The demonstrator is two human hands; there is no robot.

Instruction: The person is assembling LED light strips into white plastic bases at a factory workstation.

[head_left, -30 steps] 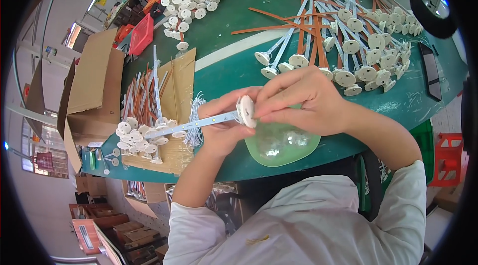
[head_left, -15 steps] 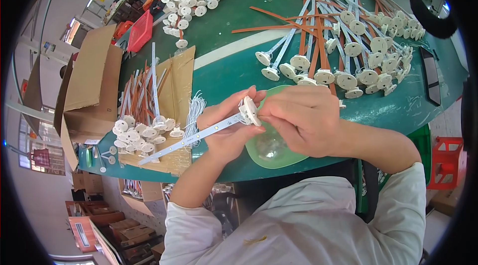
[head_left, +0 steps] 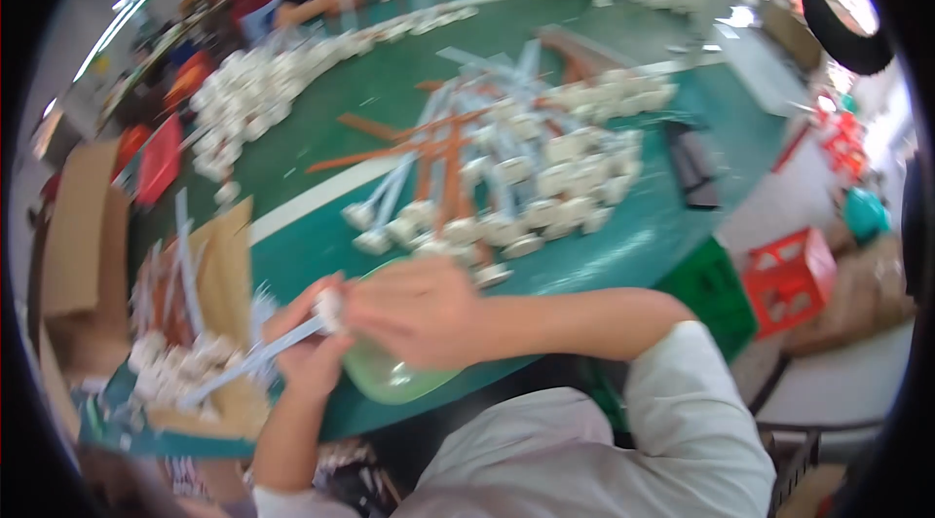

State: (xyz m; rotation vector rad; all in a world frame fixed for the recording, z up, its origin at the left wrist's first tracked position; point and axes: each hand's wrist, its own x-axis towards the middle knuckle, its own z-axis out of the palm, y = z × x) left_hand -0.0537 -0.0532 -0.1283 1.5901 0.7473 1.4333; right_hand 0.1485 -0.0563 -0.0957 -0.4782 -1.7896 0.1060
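My left hand (head_left: 307, 348) is closed around the white round end piece of an LED strip (head_left: 255, 360). The pale strip slants down to the left, out over a heap of similar pieces. My right hand (head_left: 419, 312) meets the face of the round piece, fingers pinched together; whatever lies between their tips is hidden and smeared by motion. Under the right hand sits a light green bowl (head_left: 404, 384), its contents too blurred to make out. Ahead of both hands spreads a pile of LED strips with white round ends (head_left: 506, 211), some strips orange-brown, others pale.
At left, more strips (head_left: 180, 367) lie on a cardboard sheet (head_left: 229, 255) next to an open carton (head_left: 78, 236). White pieces (head_left: 248, 99) line the table's far side, where another person's arm (head_left: 321, 7) shows. A dark flat object (head_left: 693, 166) and red crate (head_left: 789, 279) are rightward.
The view has swung to the right and blurred, so the table and hands appear farther left. Both hands stay together at the strip's round end. Another person's arm has come into view.
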